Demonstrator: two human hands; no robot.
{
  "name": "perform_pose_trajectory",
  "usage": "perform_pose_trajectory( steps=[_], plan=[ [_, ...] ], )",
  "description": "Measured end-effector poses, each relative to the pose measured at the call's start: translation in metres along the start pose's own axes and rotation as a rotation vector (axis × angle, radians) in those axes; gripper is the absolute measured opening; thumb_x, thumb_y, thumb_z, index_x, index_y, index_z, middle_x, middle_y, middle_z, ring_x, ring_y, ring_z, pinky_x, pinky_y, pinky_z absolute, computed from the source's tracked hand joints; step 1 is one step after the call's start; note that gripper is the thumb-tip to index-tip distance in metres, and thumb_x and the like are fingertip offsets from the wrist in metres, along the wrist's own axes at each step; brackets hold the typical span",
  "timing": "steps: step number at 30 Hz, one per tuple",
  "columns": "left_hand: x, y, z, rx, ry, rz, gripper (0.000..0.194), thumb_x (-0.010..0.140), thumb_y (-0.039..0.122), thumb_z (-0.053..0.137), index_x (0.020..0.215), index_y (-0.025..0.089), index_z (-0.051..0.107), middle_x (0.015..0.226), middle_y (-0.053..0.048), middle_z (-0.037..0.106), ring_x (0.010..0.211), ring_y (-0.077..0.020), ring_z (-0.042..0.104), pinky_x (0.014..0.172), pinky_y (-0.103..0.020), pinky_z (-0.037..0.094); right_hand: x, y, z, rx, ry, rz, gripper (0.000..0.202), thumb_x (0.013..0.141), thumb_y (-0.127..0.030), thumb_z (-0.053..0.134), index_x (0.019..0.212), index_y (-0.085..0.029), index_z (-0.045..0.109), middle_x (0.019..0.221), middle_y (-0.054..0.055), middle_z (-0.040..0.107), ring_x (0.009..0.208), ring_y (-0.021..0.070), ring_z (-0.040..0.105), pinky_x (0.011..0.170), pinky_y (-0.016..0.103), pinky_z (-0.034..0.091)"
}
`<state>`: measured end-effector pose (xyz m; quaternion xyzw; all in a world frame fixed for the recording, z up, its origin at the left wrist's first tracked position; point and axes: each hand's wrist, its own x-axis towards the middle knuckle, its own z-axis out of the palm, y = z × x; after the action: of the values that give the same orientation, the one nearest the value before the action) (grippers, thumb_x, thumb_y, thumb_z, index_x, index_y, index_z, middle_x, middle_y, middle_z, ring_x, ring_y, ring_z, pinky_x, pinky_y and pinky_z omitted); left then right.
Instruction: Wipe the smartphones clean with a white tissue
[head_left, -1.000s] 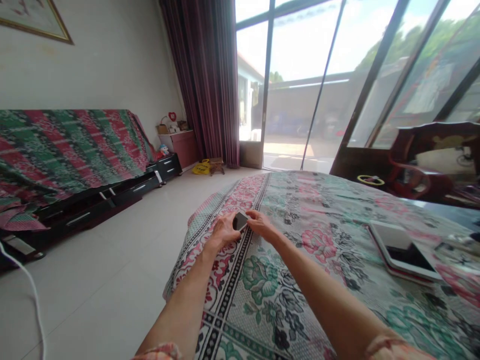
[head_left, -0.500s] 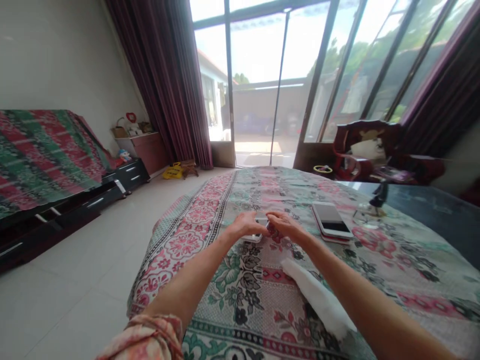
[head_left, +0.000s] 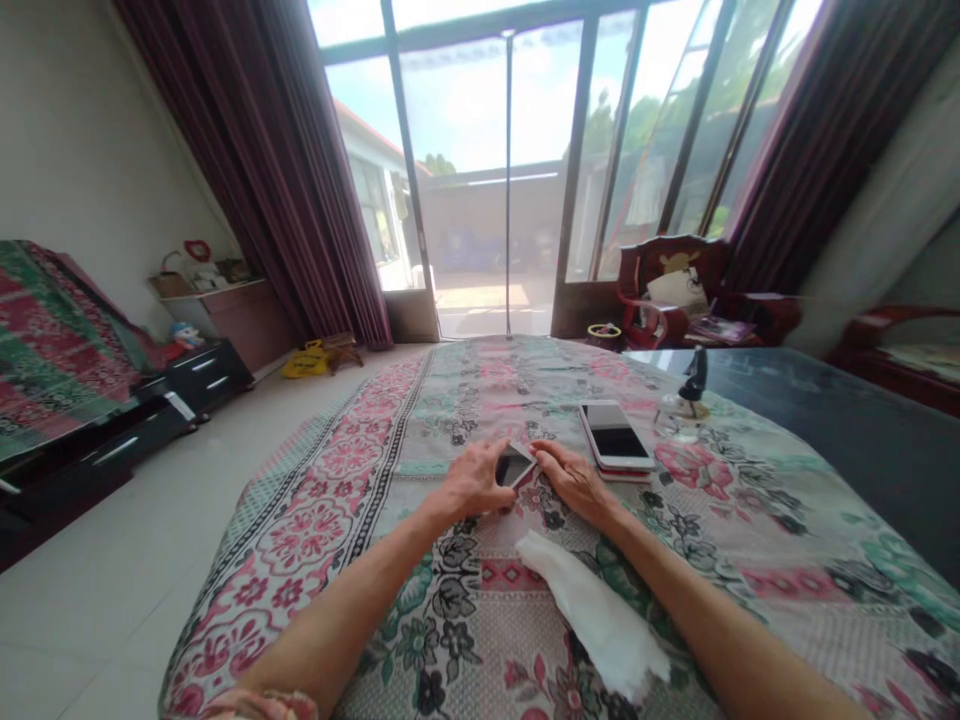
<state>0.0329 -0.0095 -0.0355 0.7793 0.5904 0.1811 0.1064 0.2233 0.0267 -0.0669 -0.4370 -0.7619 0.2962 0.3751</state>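
"Black-faced small device (head_left: 514, 466), one, pale-edged: where kept?"

"Between the two hands, above the middle of the tablecloth (head_left: 322, 520). Whether it touches the cloth, cannot tell."

"Fingers?"

"Left hand (head_left: 474, 480): thumb and fingers closed around the device's left side. Right hand (head_left: 574, 480): fingers curled, tips at the right edge; whether pinching or merely touching, cannot tell."

"Step in hand?"

"By judgement, handling: the left steadies, the right works at the edge. Any next move would seem to call for a firm left hold and light right fingertips, the device looking slim and smooth."

"Surface, itemised?"

"Tablecloth, floral, pink, green and black on grey. White sheet (head_left: 596, 615), one, crumpled, lying between the forearms. White-framed tablet (head_left: 615, 432), one, face up, just beyond the right hand, something red beneath. Clear bottle (head_left: 679, 415), black top, right of the tablet."

"Room?"

"Purple curtain (head_left: 270, 170), left of tall glass doors (head_left: 469, 200). Dark red carved chair (head_left: 637, 290), far right. Yellow bag (head_left: 307, 360), on the pale tiled floor (head_left: 67, 620). Glossy dark tabletop (head_left: 795, 420), beyond the cloth's right edge."
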Motion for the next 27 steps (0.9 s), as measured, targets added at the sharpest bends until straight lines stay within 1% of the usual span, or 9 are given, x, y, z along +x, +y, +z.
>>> perform_pose_trajectory(
  steps=[3, 6, 9, 11, 14, 17, 21, 24, 27],
  plan=[
    [-0.003, -0.023, -0.006, -0.129, -0.012, 0.128, 0.085, 0.058, 0.027, 0.069, 0.138, 0.018, 0.040, 0.115, -0.010, 0.058, 0.104, -0.0263, 0.055, 0.090, -0.035, 0.046, -0.001, -0.003, -0.004, 0.137, -0.021, 0.038, 0.039, 0.087, -0.041, 0.040, 0.107, -0.019, 0.064, 0.104, 0.007, 0.070, 0.098, 0.0228, 0.063, 0.090, 0.038, 0.045],
    [-0.005, -0.048, -0.011, -0.312, -0.051, 0.203, 0.085, 0.060, 0.022, 0.067, 0.139, 0.022, 0.037, 0.124, -0.007, 0.054, 0.112, -0.0249, 0.052, 0.097, -0.037, 0.042, -0.001, -0.008, -0.007, 0.249, -0.049, 0.042, 0.037, 0.087, -0.040, 0.040, 0.104, -0.019, 0.065, 0.102, 0.007, 0.071, 0.100, 0.0216, 0.062, 0.095, 0.038, 0.042],
    [-0.005, -0.064, -0.015, -0.502, -0.134, 0.204, 0.085, 0.063, 0.021, 0.068, 0.141, 0.022, 0.034, 0.129, -0.008, 0.052, 0.115, -0.0252, 0.052, 0.099, -0.038, 0.041, -0.001, -0.012, -0.004, 0.303, -0.009, 0.060, 0.035, 0.086, -0.038, 0.041, 0.104, -0.018, 0.064, 0.095, 0.007, 0.072, 0.096, 0.0201, 0.064, 0.097, 0.038, 0.041],
    [-0.005, -0.067, -0.018, -0.557, -0.170, 0.199, 0.084, 0.065, 0.022, 0.068, 0.141, 0.022, 0.033, 0.133, -0.009, 0.051, 0.119, -0.0261, 0.049, 0.101, -0.038, 0.039, -0.001, -0.012, 0.000, 0.333, 0.017, 0.073, 0.034, 0.086, -0.037, 0.042, 0.104, -0.018, 0.063, 0.091, 0.006, 0.073, 0.092, 0.0193, 0.065, 0.095, 0.037, 0.043],
    [-0.007, -0.065, -0.022, -0.554, -0.211, 0.199, 0.084, 0.069, 0.024, 0.069, 0.143, 0.024, 0.030, 0.137, -0.007, 0.048, 0.125, -0.0262, 0.045, 0.106, -0.039, 0.034, -0.001, -0.010, 0.005, 0.370, 0.034, 0.064, 0.031, 0.084, -0.035, 0.045, 0.104, -0.019, 0.062, 0.096, 0.006, 0.072, 0.093, 0.0191, 0.065, 0.090, 0.036, 0.046],
    [-0.007, -0.065, -0.024, -0.548, -0.255, 0.189, 0.084, 0.071, 0.027, 0.068, 0.144, 0.027, 0.026, 0.140, -0.005, 0.046, 0.128, -0.0258, 0.042, 0.108, -0.040, 0.032, -0.001, -0.007, 0.009, 0.406, 0.046, 0.026, 0.030, 0.084, -0.033, 0.045, 0.104, -0.020, 0.062, 0.100, 0.005, 0.071, 0.094, 0.0186, 0.064, 0.089, 0.035, 0.047],
    [-0.006, -0.072, -0.021, -0.603, -0.279, 0.177, 0.083, 0.073, 0.027, 0.069, 0.143, 0.030, 0.026, 0.142, -0.004, 0.044, 0.131, -0.0255, 0.038, 0.112, -0.042, 0.027, -0.001, -0.003, 0.012, 0.471, 0.012, -0.048, 0.028, 0.085, -0.032, 0.044, 0.104, -0.021, 0.062, 0.100, 0.004, 0.070, 0.095, 0.0168, 0.063, 0.089, 0.033, 0.047],
    [-0.006, -0.076, -0.020, -0.699, -0.290, 0.163, 0.085, 0.072, 0.028, 0.070, 0.143, 0.031, 0.026, 0.143, -0.004, 0.043, 0.133, -0.0259, 0.035, 0.113, -0.043, 0.024, -0.001, -0.002, 0.014, 0.431, 0.025, -0.081, 0.026, 0.085, -0.029, 0.043, 0.102, -0.022, 0.063, 0.102, 0.002, 0.069, 0.097, 0.0157, 0.062, 0.091, 0.032, 0.046],
    [-0.005, -0.075, -0.021, -0.775, -0.309, 0.141, 0.089, 0.069, 0.031, 0.073, 0.144, 0.030, 0.024, 0.143, -0.006, 0.042, 0.135, -0.0264, 0.032, 0.114, -0.044, 0.022, -0.001, -0.001, 0.014, 0.358, 0.031, -0.099, 0.027, 0.086, -0.026, 0.042, 0.102, -0.023, 0.063, 0.105, 0.001, 0.068, 0.100, 0.0159, 0.060, 0.093, 0.032, 0.045]
  ],
)
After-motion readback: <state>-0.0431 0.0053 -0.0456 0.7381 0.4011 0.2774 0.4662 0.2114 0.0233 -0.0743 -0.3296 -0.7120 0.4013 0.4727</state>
